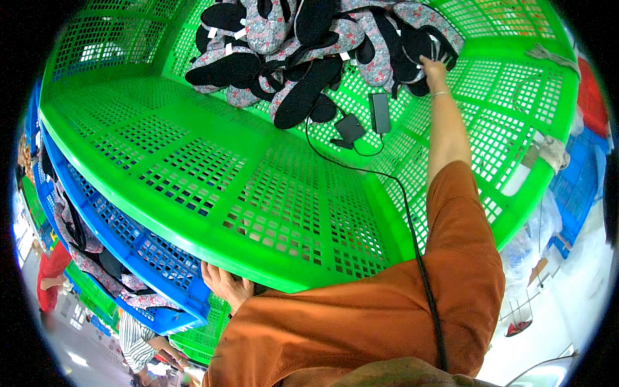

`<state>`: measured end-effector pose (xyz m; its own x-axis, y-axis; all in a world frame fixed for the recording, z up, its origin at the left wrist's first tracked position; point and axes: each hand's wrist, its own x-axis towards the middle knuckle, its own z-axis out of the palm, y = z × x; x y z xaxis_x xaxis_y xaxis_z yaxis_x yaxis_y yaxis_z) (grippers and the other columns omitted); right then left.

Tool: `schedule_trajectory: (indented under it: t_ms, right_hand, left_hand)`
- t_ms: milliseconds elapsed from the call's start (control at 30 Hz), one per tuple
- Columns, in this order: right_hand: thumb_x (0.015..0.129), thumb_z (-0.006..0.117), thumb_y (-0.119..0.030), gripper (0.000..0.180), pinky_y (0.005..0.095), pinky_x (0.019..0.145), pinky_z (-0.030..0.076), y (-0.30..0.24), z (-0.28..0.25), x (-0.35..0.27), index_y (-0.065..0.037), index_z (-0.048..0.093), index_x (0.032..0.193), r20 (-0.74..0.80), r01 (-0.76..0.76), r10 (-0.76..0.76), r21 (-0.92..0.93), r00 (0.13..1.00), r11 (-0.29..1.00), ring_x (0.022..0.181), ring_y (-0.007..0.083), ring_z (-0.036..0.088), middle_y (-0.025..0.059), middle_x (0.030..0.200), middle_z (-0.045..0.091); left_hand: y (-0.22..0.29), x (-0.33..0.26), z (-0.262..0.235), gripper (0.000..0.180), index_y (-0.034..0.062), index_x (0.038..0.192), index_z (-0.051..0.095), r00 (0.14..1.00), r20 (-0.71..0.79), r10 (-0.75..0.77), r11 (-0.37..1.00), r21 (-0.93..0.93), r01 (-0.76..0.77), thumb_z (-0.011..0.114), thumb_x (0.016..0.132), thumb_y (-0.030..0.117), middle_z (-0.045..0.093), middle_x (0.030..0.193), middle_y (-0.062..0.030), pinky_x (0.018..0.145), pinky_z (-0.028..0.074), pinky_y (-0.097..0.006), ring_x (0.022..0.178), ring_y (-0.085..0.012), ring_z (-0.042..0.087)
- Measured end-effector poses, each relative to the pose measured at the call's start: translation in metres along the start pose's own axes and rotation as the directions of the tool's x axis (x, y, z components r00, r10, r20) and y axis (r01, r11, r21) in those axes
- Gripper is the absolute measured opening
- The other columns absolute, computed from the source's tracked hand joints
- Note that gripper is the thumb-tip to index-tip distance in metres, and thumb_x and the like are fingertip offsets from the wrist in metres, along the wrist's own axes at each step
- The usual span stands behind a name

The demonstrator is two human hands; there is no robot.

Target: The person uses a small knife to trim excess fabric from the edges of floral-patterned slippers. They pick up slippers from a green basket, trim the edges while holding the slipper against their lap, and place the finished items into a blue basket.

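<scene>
At far right of the green crate (193,213), right hand (433,68) pinches a soft, light floral insole (422,26) by its edge; left hand (222,287) grips the near rim.

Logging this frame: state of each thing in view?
green crate: tilted, mostly bare
shoe insoles: heaped at the far end
right hand: reaching into the heap, fingers on an insole
left hand: gripping the crate's near rim
black cable: trailing into the crate
blue crate: underneath, partly filled
</scene>
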<state>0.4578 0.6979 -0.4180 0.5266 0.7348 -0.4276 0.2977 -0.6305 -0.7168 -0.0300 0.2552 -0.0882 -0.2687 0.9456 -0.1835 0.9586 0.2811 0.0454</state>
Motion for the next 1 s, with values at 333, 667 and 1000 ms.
schedule_trajectory:
  t_ms: [333,667,1000]
  right_hand:
    - [0.064,0.065,-0.069,0.078,0.0472,0.078,0.049,-0.033,-0.032,-0.08,0.006,0.066,0.085,-0.296,-0.051,-0.172,-0.617,0.94,0.785,0.089,0.0389,0.064,0.0257,0.094,0.065]
    - [0.054,0.083,-0.053,0.114,0.0418,0.102,0.034,0.008,-0.016,-0.003,0.016,0.035,0.131,0.162,-0.279,0.27,0.034,0.949,0.96,0.122,0.0313,0.045,0.0228,0.134,0.044]
    - [0.063,0.082,-0.039,0.089,0.0395,0.097,0.042,0.034,-0.022,0.007,0.005,0.044,0.13,0.307,-0.29,0.193,0.311,0.932,0.905,0.112,0.0286,0.054,0.0162,0.122,0.057]
  left_hand:
    - [-0.012,0.001,0.001,0.057,0.0074,0.12,0.056,0.998,-0.009,0.059,0.998,-0.008,-0.059,0.063,0.073,0.037,0.047,0.13,-0.0192,0.1,0.031,-0.049,0.121,-0.0424,0.039]
    - [0.013,0.008,-0.008,0.046,0.0103,0.116,0.06,0.986,-0.047,-0.161,0.973,-0.175,0.151,0.064,0.076,0.033,0.052,0.127,-0.0159,0.099,0.032,-0.048,0.121,-0.0365,0.043]
    - [0.016,0.007,-0.003,0.042,0.0082,0.112,0.062,0.983,-0.12,-0.137,0.956,-0.275,0.1,0.064,0.076,0.031,0.056,0.121,-0.0125,0.097,0.033,-0.045,0.117,-0.0328,0.047]
